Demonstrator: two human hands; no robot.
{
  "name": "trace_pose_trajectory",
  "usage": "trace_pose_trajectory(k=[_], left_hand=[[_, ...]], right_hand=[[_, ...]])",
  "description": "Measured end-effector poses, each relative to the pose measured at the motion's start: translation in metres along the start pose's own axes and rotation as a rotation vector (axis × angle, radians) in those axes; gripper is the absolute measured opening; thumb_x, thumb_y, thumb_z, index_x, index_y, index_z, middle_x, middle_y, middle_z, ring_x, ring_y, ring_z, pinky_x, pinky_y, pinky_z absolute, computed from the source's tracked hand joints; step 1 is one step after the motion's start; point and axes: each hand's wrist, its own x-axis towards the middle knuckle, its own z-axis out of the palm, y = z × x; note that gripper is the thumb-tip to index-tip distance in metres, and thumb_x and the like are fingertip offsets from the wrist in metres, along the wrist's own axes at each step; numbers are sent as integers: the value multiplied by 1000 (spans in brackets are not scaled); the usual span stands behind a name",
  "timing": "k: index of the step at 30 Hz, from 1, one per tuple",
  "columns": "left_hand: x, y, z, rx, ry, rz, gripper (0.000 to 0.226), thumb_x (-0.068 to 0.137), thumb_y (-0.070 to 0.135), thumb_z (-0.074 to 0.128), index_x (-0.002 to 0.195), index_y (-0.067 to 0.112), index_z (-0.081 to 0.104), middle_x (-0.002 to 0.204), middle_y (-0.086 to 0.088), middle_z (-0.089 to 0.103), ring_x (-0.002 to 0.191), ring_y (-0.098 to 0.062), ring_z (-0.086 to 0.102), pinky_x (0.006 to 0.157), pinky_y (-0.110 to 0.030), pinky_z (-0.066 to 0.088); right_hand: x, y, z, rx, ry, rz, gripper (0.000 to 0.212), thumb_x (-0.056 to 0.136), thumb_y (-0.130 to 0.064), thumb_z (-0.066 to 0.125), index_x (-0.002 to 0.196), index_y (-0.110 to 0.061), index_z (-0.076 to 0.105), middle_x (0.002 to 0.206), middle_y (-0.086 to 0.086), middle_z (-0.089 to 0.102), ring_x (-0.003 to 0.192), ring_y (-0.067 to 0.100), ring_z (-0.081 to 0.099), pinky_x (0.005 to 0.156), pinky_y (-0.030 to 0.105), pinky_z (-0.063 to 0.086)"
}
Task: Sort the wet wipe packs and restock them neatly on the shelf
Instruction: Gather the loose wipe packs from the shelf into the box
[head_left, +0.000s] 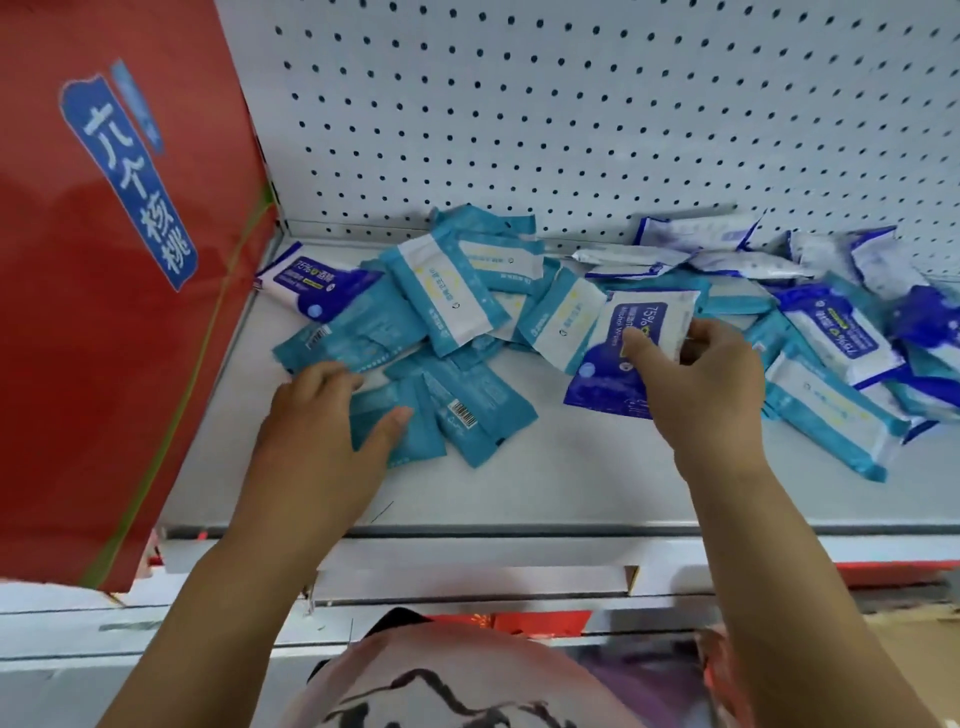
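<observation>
Several wet wipe packs lie jumbled across the white shelf (571, 483). Teal packs (447, 296) pile up at the left and centre. Dark blue and white alcohol wipe packs (831, 332) are heaped at the right, and another one (311, 283) lies at the far left. My left hand (322, 415) rests with spread fingers on a small teal pack (415, 431) lying flat near the front. My right hand (701, 384) pinches a blue and white alcohol wipe pack (639, 332) by its edge, between thumb and fingers.
A tall red carton (114, 270) with a blue label stands against the shelf's left end. A white pegboard (571, 114) forms the back wall. The shelf's front strip (519, 530) runs below my wrists, with red labels lower down.
</observation>
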Motion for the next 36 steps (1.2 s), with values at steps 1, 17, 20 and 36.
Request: trace_pose_trajectory(k=[1, 17, 20, 36], left_hand=[[0, -3, -3, 17, -29, -6, 59, 92, 53, 63, 135, 14, 58, 140, -1, 49, 131, -22, 43, 108, -40, 40], [3, 8, -17, -355, -102, -232, 34, 85, 50, 77, 88, 20, 60, 89, 4, 67, 81, -12, 63, 62, -31, 46], [7, 18, -18, -633, -58, -302, 29, 89, 44, 75, 98, 20, 63, 96, 4, 71, 88, -13, 68, 66, -30, 51], [9, 68, 36, -359, -12, -210, 53, 80, 38, 86, 108, 19, 45, 138, -7, 29, 132, -23, 32, 106, -31, 38]], right_hand=[[2, -6, 3, 30, -5, -5, 38, 85, -37, 77, 114, -15, 64, 96, -7, 70, 84, 7, 68, 67, 25, 55], [37, -26, 62, -125, -167, 141, 73, 79, -39, 83, 128, -5, 41, 124, 11, 61, 110, 28, 61, 91, 46, 55], [34, -28, 53, -31, -159, 224, 83, 75, -37, 87, 132, -7, 36, 119, 7, 54, 107, 24, 57, 77, 38, 52], [31, -46, 32, 444, -423, 47, 26, 83, -23, 81, 106, -12, 73, 98, 6, 78, 90, 23, 76, 78, 37, 62]])
